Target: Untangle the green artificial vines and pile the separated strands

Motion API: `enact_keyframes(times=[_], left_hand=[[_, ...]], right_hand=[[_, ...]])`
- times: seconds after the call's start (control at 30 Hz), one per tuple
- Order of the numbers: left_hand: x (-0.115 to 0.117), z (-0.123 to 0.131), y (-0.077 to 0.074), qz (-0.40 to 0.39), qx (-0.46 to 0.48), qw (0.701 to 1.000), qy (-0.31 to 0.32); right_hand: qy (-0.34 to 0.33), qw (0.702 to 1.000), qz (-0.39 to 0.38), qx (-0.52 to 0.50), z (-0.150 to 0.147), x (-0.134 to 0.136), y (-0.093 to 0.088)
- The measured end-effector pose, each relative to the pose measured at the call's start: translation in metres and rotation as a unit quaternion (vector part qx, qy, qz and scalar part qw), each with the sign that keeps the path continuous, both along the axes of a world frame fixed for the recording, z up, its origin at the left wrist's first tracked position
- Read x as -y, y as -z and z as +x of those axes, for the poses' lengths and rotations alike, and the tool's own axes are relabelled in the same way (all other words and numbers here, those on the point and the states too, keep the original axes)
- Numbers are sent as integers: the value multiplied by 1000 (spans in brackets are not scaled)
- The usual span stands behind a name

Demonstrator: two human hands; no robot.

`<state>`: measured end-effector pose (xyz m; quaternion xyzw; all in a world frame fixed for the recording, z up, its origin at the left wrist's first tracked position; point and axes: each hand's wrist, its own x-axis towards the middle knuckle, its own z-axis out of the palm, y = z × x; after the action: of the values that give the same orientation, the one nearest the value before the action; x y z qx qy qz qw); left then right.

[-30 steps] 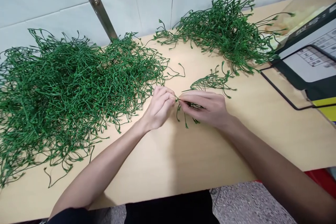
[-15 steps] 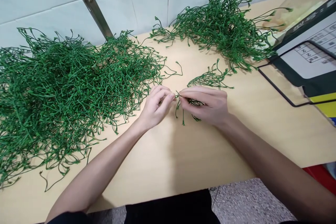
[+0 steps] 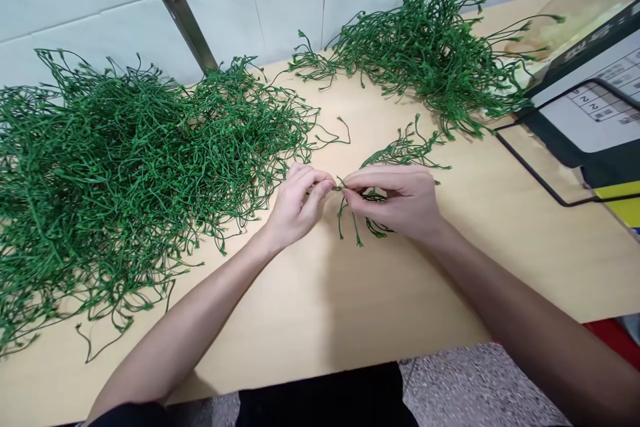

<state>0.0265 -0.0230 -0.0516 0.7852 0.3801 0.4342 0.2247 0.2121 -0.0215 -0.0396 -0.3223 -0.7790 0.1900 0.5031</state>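
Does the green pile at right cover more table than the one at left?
No, the left pile spreads far wider than the right pile.

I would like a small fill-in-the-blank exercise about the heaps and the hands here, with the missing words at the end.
1. The larger heap of stems lies on the ____ side of the picture.
2. The stems in the smaller heap are coloured ____.
3. Some stem tips show just below the person's ____ hand.

Missing words: left; green; right.

Some indoor handwork spot is suggested by piled green stems (image 3: pixel 125 167), wood-look table (image 3: pixel 280 320), tiled wall (image 3: pixel 287 7), speckled floor (image 3: pixel 475 387); home or workshop can't be told.
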Motion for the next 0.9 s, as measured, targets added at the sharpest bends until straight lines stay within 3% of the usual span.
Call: enact_keyframes(times=[0.23, 0.43, 0.5, 0.57, 0.63, 0.7, 0.8, 0.9], left_hand=[[-1, -2, 1, 11, -31, 998, 47], [4, -1, -3, 42, -25, 993, 107], [4, 0, 0, 48, 13, 997, 62], [3, 0, 4, 35, 80, 994, -61], [1, 1, 7, 20, 134, 972, -194], [0, 0, 9, 32, 130, 950, -281], [1, -1, 7, 86, 87, 945, -303], [4, 1, 5, 158, 45, 960, -226]], right_hand=[[8, 998, -58, 9, 1, 2, 0], [127, 988, -70, -49, 5, -6, 4], [149, 981, -94, -85, 7, -9, 5], [132, 977, -126, -109, 8, -11, 7], [96, 975, -160, -121, 8, -11, 8], [65, 972, -187, -126, 8, -11, 9], [32, 967, -219, -125, 8, -13, 10], [2, 956, -258, -141, 10, -14, 10]])
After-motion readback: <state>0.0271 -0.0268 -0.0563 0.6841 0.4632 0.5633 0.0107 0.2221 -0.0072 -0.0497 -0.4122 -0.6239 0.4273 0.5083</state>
